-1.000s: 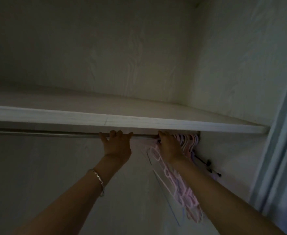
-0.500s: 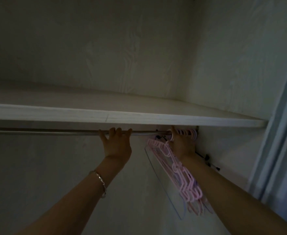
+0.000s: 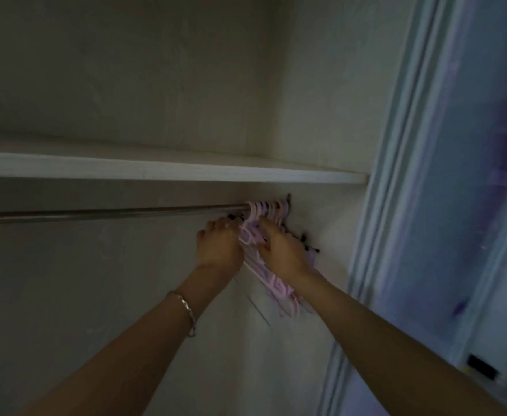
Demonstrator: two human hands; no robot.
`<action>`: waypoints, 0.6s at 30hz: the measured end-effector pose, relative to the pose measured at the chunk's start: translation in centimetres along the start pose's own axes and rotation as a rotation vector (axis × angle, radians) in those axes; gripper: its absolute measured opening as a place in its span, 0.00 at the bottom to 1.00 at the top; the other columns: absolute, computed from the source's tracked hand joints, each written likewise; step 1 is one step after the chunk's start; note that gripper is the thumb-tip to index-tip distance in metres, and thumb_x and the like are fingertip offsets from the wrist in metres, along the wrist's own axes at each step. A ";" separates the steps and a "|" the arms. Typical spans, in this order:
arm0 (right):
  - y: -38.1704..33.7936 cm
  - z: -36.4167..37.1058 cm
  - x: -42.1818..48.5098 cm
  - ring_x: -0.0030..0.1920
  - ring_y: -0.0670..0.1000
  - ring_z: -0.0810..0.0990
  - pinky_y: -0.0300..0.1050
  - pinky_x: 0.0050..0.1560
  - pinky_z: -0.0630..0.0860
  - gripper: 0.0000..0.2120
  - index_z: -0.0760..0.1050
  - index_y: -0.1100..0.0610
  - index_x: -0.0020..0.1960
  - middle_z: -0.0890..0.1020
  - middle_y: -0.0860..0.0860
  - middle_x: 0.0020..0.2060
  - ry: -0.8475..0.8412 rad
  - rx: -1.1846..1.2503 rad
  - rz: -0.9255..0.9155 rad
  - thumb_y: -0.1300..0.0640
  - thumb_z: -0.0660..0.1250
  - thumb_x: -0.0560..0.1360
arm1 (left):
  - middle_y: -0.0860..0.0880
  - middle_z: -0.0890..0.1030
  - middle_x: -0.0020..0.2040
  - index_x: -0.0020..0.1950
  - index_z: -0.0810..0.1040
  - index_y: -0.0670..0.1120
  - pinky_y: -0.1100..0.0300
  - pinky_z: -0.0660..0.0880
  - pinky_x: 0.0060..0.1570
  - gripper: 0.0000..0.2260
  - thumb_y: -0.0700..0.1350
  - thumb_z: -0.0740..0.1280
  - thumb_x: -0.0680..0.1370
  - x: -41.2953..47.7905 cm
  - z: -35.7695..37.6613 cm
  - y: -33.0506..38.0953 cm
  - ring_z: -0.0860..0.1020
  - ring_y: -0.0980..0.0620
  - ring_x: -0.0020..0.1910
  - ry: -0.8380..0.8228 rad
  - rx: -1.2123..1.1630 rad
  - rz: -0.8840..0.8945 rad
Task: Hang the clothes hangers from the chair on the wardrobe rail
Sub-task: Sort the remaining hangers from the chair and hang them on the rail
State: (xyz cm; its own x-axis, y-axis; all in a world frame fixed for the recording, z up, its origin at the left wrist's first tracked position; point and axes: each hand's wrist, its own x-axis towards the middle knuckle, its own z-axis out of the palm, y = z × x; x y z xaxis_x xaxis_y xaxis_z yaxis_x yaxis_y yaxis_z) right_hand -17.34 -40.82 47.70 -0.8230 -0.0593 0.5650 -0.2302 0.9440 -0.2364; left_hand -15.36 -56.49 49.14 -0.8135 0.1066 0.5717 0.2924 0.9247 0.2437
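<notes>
Both hands, left (image 3: 220, 246) and right (image 3: 285, 250), clench the pink hangers (image 3: 256, 235) between them, bunching hooks at the rail's (image 3: 111, 212) right end.

Pale pink hangers (image 3: 258, 235) crowd a dull silver rail (image 3: 111, 212); the shelf (image 3: 168, 172) is white, the bracelet (image 3: 187, 310) silvery, the door frame (image 3: 396, 175) bluish-white.
</notes>
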 end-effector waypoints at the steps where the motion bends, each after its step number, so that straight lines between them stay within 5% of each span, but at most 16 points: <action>1: 0.2 -0.6 -1.1 0.55 0.58 0.80 0.47 0.52 0.77 0.27 0.58 0.39 0.72 0.78 0.55 0.62 0.014 0.042 0.000 0.46 0.60 0.75 | 0.46 0.71 0.67 0.70 0.69 0.51 0.52 0.68 0.61 0.25 0.42 0.63 0.73 -0.7 -0.3 1.1 0.69 0.43 0.65 0.001 -0.044 0.036; 4: 1.1 -3.6 -6.8 0.56 0.57 0.79 0.43 0.55 0.73 0.22 0.60 0.37 0.71 0.78 0.53 0.61 -0.017 0.201 0.127 0.44 0.56 0.78 | 0.43 0.74 0.64 0.67 0.73 0.46 0.51 0.73 0.57 0.22 0.41 0.62 0.72 -3.9 -0.4 5.2 0.73 0.40 0.62 -0.037 -0.228 0.132; 7: 3.3 -6.5 -13.6 0.47 0.60 0.81 0.52 0.48 0.78 0.25 0.59 0.42 0.73 0.82 0.58 0.48 -0.074 0.066 0.175 0.52 0.59 0.77 | 0.41 0.77 0.57 0.60 0.78 0.42 0.51 0.74 0.52 0.18 0.40 0.61 0.70 -8.5 0.2 9.9 0.76 0.39 0.56 -0.047 -0.381 0.222; 11: 6.5 -9.5 -23.0 0.40 0.56 0.81 0.52 0.43 0.79 0.26 0.63 0.46 0.72 0.82 0.55 0.38 -0.089 0.028 0.297 0.59 0.60 0.75 | 0.45 0.76 0.60 0.65 0.74 0.45 0.53 0.74 0.54 0.20 0.37 0.62 0.72 -15.6 1.8 15.2 0.75 0.45 0.59 -0.150 -0.468 0.322; 18: 13.7 -13.2 -40.6 0.48 0.55 0.80 0.48 0.50 0.77 0.25 0.67 0.49 0.71 0.83 0.54 0.45 -0.181 -0.052 0.702 0.60 0.62 0.74 | 0.47 0.74 0.59 0.64 0.74 0.47 0.56 0.73 0.51 0.18 0.39 0.61 0.75 -26.2 8.1 23.7 0.76 0.47 0.56 -0.480 -0.556 0.403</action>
State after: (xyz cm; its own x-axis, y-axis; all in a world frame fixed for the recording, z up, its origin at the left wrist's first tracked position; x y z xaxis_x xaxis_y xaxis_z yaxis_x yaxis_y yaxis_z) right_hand 19.80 -21.22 31.95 -0.8419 0.5174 0.1531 0.4048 0.7933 -0.4549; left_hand 8.85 -34.43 33.61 -0.6826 0.6504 0.3332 0.7096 0.4810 0.5149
